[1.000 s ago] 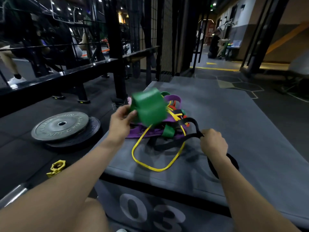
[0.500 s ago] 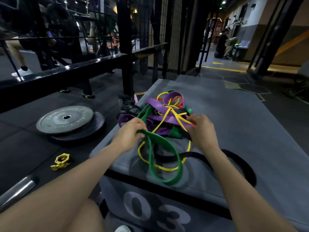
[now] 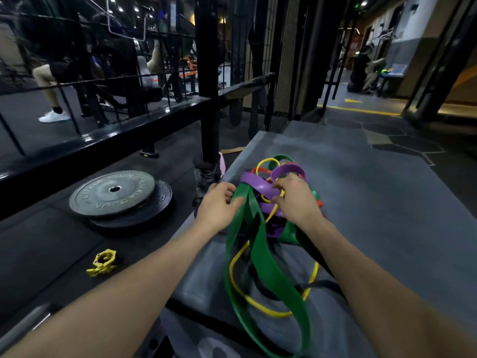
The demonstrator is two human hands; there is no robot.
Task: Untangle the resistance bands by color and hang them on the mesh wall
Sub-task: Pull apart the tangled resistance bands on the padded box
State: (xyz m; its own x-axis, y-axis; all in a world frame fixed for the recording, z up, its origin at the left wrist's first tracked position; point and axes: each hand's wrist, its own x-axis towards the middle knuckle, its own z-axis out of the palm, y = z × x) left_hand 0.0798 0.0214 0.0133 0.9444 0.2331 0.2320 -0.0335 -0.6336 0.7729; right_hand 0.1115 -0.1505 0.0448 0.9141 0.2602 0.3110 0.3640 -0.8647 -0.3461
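Observation:
A tangle of resistance bands lies on the grey padded box [image 3: 387,202]. My left hand [image 3: 219,205] grips the wide green band [image 3: 268,270] near its top; the long green loop hangs down over the box's front edge. My right hand [image 3: 296,200] has its fingers curled into the pile, pinching a purple band [image 3: 255,184] among thin yellow loops. A thin yellow band [image 3: 247,298] trails toward me on the box. A black band [image 3: 322,284] lies under my right forearm. Red bits show at the pile's far side. The dark mesh wall [image 3: 281,47] stands behind the box.
Two stacked weight plates [image 3: 113,195] lie on the floor to the left, with a yellow barbell collar [image 3: 102,263] nearer me. A black rack rail and post [image 3: 209,86] run along the left. People are in the background. A shoe sits by the box's left edge.
Both hands moved further into the pile. The green loop has been drawn up and toward me, now hanging longer over the front edge. My right hand shifted from the yellow and red strands onto the purple band.

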